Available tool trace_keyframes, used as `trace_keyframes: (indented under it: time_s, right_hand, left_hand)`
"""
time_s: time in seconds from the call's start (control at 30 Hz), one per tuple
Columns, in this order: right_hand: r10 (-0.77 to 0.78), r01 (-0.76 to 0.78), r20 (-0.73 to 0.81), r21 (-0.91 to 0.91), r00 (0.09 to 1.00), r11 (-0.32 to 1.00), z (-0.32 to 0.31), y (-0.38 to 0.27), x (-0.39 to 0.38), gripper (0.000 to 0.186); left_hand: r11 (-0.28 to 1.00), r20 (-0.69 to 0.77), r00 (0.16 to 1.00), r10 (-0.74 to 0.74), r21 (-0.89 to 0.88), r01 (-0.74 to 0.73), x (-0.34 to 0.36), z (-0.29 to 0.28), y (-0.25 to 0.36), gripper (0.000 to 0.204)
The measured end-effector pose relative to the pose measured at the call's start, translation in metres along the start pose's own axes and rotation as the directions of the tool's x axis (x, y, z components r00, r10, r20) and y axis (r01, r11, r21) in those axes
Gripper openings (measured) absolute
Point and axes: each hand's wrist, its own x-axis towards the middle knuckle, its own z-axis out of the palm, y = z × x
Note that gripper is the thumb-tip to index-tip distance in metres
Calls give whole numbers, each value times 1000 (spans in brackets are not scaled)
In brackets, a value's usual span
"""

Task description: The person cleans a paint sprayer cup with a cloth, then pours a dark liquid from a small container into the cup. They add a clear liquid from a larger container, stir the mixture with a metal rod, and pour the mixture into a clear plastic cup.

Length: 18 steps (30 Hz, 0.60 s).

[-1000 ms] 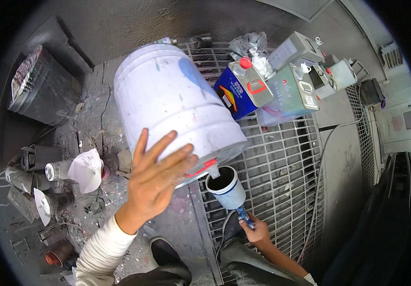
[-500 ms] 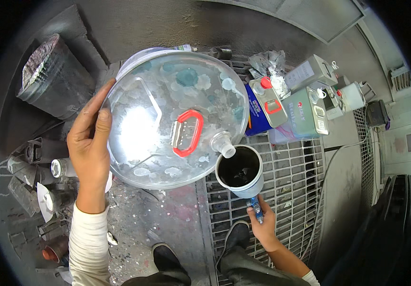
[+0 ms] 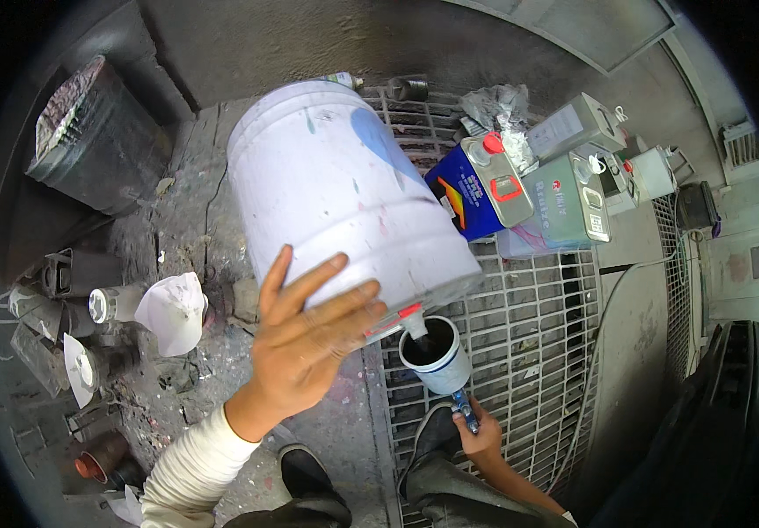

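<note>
Gripping the blue handle (image 3: 465,412) of the white cup (image 3: 445,373), the right hand (image 3: 483,431) held it above the floor grating (image 3: 520,308). The left hand (image 3: 299,361) lay fingers spread on the near side of the tilted white drum (image 3: 335,194), left of the cup. Drum's spout (image 3: 414,326) was at the cup's mouth. Pouring seemed the step in hand; next move likely called for steady alignment.

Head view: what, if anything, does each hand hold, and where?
Right hand: white cup, by the blue piece at its base. Left hand: spread against the white bucket near its lid, no closed grip.
</note>
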Motion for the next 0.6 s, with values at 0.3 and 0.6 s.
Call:
trace_keyframes:
  time_s: [0.3,0.6]
  right_hand:
    - [-342,371,-292,51,893,927,-8,-55,68,57]
    - [-320,336,-104,338,942,879,-5,-62,110,54]
  left_hand:
    - [936,-314,892,-326,-241,257,59,-60,-34,37]
    - [780,-531,573,-624,-476,407,113,-130,-115,42]
